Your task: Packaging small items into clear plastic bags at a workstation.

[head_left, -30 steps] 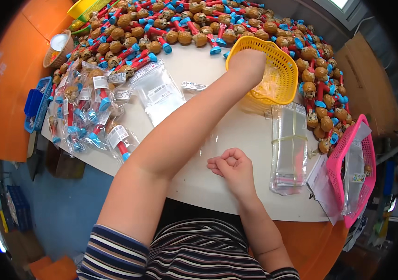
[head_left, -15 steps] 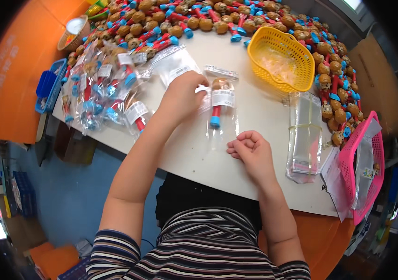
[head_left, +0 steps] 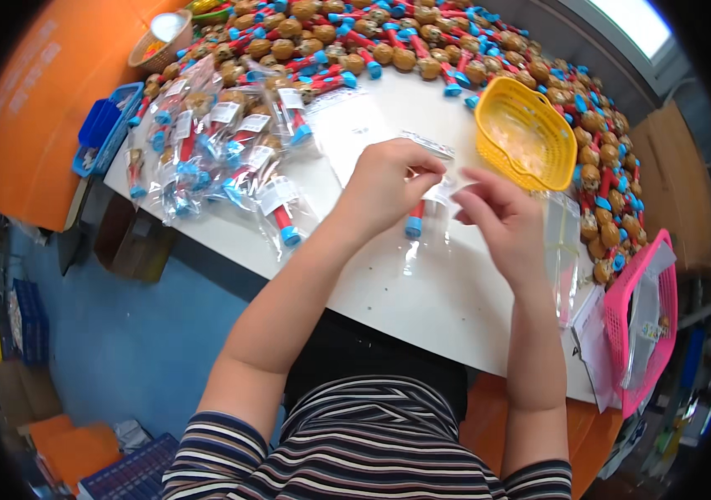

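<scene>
Over the middle of the white table (head_left: 347,296), my left hand (head_left: 390,182) has its thumb and fingers pinched together; what they hold, if anything, cannot be made out. My right hand (head_left: 501,218) faces it, with blurred, curled fingers near a small pale, filmy patch. Below both hands lies a clear bag with a red-handled, blue-ended toy (head_left: 414,227) in it; my hands cover much of it. Left of my left hand, several bagged toys (head_left: 280,217) with white labels are heaped. Flat clear bags (head_left: 347,125) lie just beyond that hand.
Loose brown-headed toys (head_left: 405,57) line the far edge and right side. A yellow basket (head_left: 568,133) holds clear scraps. To the right are a bundle of clear bags (head_left: 561,250) and a pink basket (head_left: 622,333). A blue tray (head_left: 109,129) is at the left edge.
My left hand has moved right, over the bagged toy. My right hand has risen from the near side of the bag to meet it. The view has shifted slightly.
</scene>
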The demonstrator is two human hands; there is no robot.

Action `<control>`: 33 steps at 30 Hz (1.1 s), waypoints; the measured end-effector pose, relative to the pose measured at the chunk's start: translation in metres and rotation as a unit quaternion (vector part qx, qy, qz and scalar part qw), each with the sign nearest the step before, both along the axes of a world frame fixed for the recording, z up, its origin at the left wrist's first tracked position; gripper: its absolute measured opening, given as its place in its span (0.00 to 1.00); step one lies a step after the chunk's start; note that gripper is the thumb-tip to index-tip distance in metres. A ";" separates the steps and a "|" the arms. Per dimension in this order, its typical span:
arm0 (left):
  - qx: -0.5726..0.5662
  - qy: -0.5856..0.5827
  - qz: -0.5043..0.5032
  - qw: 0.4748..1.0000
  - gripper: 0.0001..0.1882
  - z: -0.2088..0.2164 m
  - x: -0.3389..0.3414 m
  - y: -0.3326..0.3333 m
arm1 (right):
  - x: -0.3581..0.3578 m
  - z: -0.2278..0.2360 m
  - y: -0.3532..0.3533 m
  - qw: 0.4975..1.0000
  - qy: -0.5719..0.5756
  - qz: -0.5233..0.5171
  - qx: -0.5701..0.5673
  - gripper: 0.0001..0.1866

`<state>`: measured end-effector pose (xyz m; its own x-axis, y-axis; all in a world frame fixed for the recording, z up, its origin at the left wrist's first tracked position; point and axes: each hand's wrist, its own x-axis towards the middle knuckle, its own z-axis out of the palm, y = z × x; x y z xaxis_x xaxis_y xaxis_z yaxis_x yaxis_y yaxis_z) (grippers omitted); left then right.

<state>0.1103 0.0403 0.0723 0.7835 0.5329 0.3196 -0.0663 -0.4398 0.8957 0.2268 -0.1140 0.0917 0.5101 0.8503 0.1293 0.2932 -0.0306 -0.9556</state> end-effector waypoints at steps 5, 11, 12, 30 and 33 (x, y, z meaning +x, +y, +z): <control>0.068 -0.034 -0.009 0.997 0.08 -0.008 0.021 -0.010 | 0.015 -0.002 -0.001 1.000 -0.019 -0.015 -0.002 0.14; 0.067 0.009 -0.002 0.998 0.09 -0.001 0.033 -0.012 | 0.023 0.003 0.009 0.983 -0.180 0.043 0.011 0.11; 0.056 0.001 -0.020 0.998 0.10 0.000 0.034 -0.012 | 0.027 0.004 0.008 0.983 -0.181 0.044 0.010 0.11; -0.329 0.021 -0.126 0.935 0.17 0.007 0.058 -0.010 | 0.042 0.001 -0.009 0.907 -0.409 0.042 0.089 0.20; -0.365 0.036 -0.129 0.921 0.18 0.010 0.060 -0.012 | 0.054 -0.010 -0.008 0.887 -0.436 -0.007 0.154 0.14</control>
<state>0.1704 0.0281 0.0821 0.9195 0.3783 -0.1067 -0.0140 0.3028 0.9530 0.2804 -0.1222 0.0818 0.1116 0.7004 0.7050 0.9259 0.1844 -0.3298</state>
